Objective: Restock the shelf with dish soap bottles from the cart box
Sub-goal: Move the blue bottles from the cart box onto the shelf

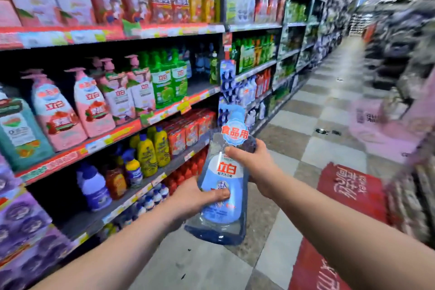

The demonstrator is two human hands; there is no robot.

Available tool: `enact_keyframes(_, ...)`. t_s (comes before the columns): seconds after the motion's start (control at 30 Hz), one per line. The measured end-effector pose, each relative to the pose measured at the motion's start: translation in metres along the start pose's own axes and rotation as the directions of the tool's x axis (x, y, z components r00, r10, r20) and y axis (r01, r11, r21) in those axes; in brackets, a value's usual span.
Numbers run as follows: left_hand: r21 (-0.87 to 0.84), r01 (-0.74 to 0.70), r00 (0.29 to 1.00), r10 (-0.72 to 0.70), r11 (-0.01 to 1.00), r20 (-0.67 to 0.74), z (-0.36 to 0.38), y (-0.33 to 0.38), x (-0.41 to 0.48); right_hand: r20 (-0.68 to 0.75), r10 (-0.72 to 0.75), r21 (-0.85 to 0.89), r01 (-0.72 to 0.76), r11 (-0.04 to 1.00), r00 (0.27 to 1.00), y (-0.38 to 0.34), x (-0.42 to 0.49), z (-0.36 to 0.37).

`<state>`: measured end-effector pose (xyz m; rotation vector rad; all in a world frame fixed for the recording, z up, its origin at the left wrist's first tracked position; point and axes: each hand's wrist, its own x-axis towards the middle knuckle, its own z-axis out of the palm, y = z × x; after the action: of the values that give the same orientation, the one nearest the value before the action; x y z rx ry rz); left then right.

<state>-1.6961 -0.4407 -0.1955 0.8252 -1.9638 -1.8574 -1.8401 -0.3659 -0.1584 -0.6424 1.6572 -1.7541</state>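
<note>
The blue dish soap bottle (227,168) stands nearly upright in mid-air. Its long axis runs from the base, low and nearest the camera, up to the cap, which points upward and leans a little to the right and away. The label faces the camera.

Both forearms reach forward from the lower edge of the view and meet at the bottle, the left from the lower left and the right from the lower right.

The left hand (195,198) grips the lower body from the left, fingers curled behind and the thumb pressed flat across the label. The right hand (256,165) grips the shoulder just below the neck from the right, its thumb lying on the front.

The bottle is held over the tiled floor (306,148), just beside the shelf (117,134) on the left, where pink bottles (56,110) and green bottles (168,80) stand in rows.
</note>
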Motion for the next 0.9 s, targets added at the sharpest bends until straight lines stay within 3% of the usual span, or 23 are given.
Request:
enact_keyframes(0.23, 0.012, 0.004, 0.987, -0.006, 1.0, 0.161, 0.048, 0.004, 0.142, -0.18, 0.0, -0.035, -0.006, 0.999, 0.984, -0.007, 0.106, -0.073)
enact_keyframes(0.43, 0.036, -0.033, 0.964, 0.023, 0.999, 0.263, 0.058, 0.038, 0.263, -0.224, -0.021, -0.015, 0.018, 1.0, 0.974, -0.025, 0.209, -0.11)
enact_keyframes(0.73, 0.044, -0.009, 0.974, -0.001, 0.999, 0.225, 0.077, 0.057, 0.402, -0.197, 0.002, 0.037, 0.005, 0.999, 0.98, -0.039, 0.341, -0.152)
enact_keyframes(0.9, 0.052, -0.025, 0.988, 0.017, 0.998, 0.152, 0.084, 0.066, 0.483, -0.081, 0.035, 0.045, -0.032, 0.998, 0.996, -0.04, 0.438, -0.175)
